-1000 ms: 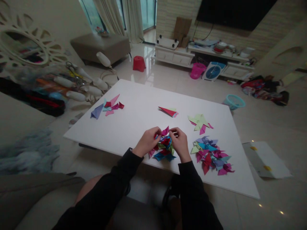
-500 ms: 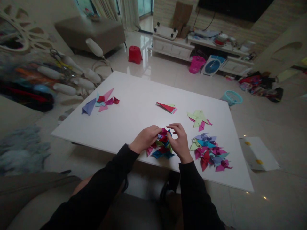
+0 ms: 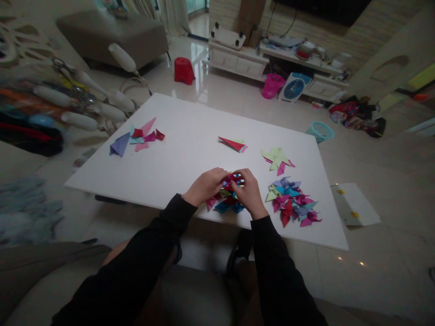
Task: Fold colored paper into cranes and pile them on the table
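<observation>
Over the near edge of the white table (image 3: 190,120), my left hand (image 3: 208,185) and my right hand (image 3: 249,192) meet with bent fingers. Both pinch a magenta folded paper piece (image 3: 229,179), partly covered by the fingers. Directly below lies a small pile of origami pieces (image 3: 230,206) in blue, green and pink, partly hidden by my hands. Right of my right hand is a larger heap of origami pieces (image 3: 292,199) in several colours. Beyond it rest pale green folded papers (image 3: 277,157) with pink ones under them. A narrow red folded paper (image 3: 231,144) lies farther back.
At the table's left are a purple folded paper (image 3: 119,145) and small pink and red ones (image 3: 149,133). A chandelier-like lamp (image 3: 112,106) stands by the left corner. A teal basket (image 3: 321,131) and a white sheet (image 3: 356,203) are on the floor at right.
The fingers of my right hand have curled in closer to my left over the magenta paper. My view has tilted slightly, so the table appears higher and farther left.
</observation>
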Motion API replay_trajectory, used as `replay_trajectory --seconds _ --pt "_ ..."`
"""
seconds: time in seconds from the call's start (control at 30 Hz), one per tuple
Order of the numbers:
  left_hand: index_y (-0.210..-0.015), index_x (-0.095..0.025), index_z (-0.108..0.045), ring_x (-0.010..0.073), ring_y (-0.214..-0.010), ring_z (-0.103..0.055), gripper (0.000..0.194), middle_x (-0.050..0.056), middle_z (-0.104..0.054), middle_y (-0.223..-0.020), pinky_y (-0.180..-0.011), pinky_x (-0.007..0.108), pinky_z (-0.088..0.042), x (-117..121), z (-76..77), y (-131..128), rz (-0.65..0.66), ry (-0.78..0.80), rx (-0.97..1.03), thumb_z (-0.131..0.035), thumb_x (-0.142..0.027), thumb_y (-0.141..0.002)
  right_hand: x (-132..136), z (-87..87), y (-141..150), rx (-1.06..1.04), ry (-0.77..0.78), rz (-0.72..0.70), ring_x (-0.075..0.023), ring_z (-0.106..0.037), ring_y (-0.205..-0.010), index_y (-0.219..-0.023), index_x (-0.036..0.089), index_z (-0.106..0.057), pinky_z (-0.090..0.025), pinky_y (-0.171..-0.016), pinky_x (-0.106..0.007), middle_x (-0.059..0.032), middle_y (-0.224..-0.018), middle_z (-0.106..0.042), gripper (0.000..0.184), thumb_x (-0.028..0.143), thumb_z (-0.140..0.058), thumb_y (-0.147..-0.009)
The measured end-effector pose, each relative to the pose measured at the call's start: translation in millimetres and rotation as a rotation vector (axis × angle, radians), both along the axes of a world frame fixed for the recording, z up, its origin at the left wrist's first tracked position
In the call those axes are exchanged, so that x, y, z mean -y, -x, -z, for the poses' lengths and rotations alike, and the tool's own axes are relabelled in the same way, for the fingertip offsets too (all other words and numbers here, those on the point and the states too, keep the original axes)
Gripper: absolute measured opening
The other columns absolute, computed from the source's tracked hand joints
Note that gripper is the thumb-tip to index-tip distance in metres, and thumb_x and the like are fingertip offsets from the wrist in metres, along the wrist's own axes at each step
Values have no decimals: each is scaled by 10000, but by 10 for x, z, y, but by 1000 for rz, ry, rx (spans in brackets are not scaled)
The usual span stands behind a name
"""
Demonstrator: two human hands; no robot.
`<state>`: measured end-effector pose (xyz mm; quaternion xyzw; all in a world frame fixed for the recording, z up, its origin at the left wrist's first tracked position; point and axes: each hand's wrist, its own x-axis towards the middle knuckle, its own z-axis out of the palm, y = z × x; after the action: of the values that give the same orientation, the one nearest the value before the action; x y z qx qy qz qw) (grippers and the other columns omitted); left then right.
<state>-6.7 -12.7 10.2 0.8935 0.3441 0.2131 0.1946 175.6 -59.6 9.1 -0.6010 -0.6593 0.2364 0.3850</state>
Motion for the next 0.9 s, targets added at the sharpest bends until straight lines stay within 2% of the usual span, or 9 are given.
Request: replay_trajectory --seconds 0.13,0.3,0.47,0.67,0.83,0.9 --pt "-1029 -191 -606 216 -988 -625 208 72 -657 -993 -883 330 -512 0 -26 -19 -9 16 -5 -505 -63 -899 7 6 -12 -36 8 28 -202 -654 -888 -1093 218 -598 -565 -778 -344 -78 -1102 -643 269 207 -603 -825" --pt "-1035 -183 -597 217 -983 -623 201 74 -658 -996 -880 331 -504 -41 29 -29 -15 17 18 -514 -72 -889 -22 -14 -32 -51 37 21 -193 -664 -836 -1032 216 -596 -560 -771 -339 -66 -1027 -669 196 215 -575 -837" --pt "-1037 -179 -600 214 -947 -631 132 70 -670 -986 -862 337 -503 -58 44 -31 -26 49 68 -576 -177 -908 -47 -25 -19 -51 22 23 -186 -656 -780 -981 213 -604 -557 -757 -340 -60 -972 -672 151 221 -580 -832" --pt "-1062 -183 -631 217 -976 -637 132 78 -687 -1027 -885 340 -504 -21 41 -47 -70 56 57 -596 -225 -942 -21 -24 19 -39 -1 -16 -192 -659 -805 -974 218 -613 -559 -783 -349 -53 -958 -675 140 218 -581 -838" --pt "-918 -171 -676 231 -960 -615 91 81 -694 -912 -875 354 -499 -46 9 -39 -73 24 4 -591 -200 -935 -6 -15 31 -38 -16 -28 -188 -663 -803 -975 221 -621 -562 -786 -348 -53 -974 -666 117 253 -604 -864" --pt "-875 -173 -695 234 -944 -617 110 80 -703 -873 -865 354 -498 -108 -9 30 -130 41 -15 -600 -205 -923 -10 -18 22 -50 -22 -20 -180 -664 -788 -980 218 -623 -564 -763 -338 -58 -1007 -656 124 286 -615 -876"
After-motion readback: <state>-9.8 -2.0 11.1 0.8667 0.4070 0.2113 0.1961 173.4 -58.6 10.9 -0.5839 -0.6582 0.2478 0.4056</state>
